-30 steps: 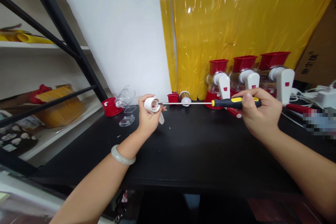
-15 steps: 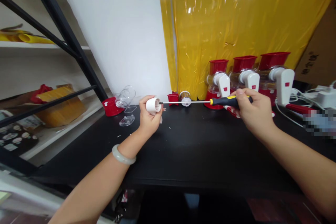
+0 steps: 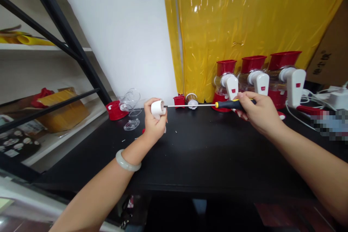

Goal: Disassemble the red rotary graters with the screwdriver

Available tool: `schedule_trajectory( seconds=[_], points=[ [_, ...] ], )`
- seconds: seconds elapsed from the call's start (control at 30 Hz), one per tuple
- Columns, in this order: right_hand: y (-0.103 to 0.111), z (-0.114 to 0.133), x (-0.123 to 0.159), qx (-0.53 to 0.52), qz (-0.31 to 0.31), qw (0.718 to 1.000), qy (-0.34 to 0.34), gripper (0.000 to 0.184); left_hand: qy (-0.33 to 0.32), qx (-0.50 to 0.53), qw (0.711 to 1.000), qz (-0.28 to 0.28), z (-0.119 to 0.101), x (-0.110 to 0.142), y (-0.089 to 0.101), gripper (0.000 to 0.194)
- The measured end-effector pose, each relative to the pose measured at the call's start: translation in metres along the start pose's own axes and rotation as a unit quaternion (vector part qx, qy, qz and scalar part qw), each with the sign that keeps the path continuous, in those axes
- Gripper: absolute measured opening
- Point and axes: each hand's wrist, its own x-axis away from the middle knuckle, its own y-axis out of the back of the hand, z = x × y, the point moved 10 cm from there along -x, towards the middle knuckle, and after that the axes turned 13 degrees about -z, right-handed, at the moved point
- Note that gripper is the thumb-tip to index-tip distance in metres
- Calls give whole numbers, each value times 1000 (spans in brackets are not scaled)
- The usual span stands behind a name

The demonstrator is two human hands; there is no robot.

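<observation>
My left hand (image 3: pixel 154 121) is closed round a white plastic part (image 3: pixel 157 108), whose round hollow end faces right. A bit of red shows below that hand; whether it belongs to the part I cannot tell. My right hand (image 3: pixel 257 110) grips the black and yellow handle of a screwdriver (image 3: pixel 231 105). Its long shaft lies level, pointing left, with the dark tip at the mouth of the hollow end. How deep the tip reaches is hidden. Small screws (image 3: pixel 176 132) lie on the black table (image 3: pixel 201 159) under the hands.
Several red and white rotary graters (image 3: pixel 227 79) stand at the back right, beside white cables (image 3: pixel 307 98). A red base (image 3: pixel 116 110), clear plastic pieces (image 3: pixel 132 124), a small red box-shaped part (image 3: pixel 179 102) and a metal drum (image 3: pixel 191 100) are along the back. Shelving (image 3: pixel 78 49) borders the left.
My right hand and the screwdriver have shifted slightly left. The white part has turned a little in my left hand, and a bit of red now shows below it.
</observation>
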Motion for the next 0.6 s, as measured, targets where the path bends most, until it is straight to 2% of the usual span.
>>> schedule_trajectory(
  seconds=[0.27, 0.4, 0.6],
  points=[
    [3, 12, 2, 9, 6, 997, 75, 34, -5, 37, 999, 7, 0, -5, 1, 37],
    [3, 16, 3, 7, 17, 994, 110, 29, 28, 61, 998, 22, 4, -5, -3, 38],
    [8, 28, 1, 33, -2, 983, 179, 22, 66, 68, 995, 21, 6, -5, -4, 38]
  ],
)
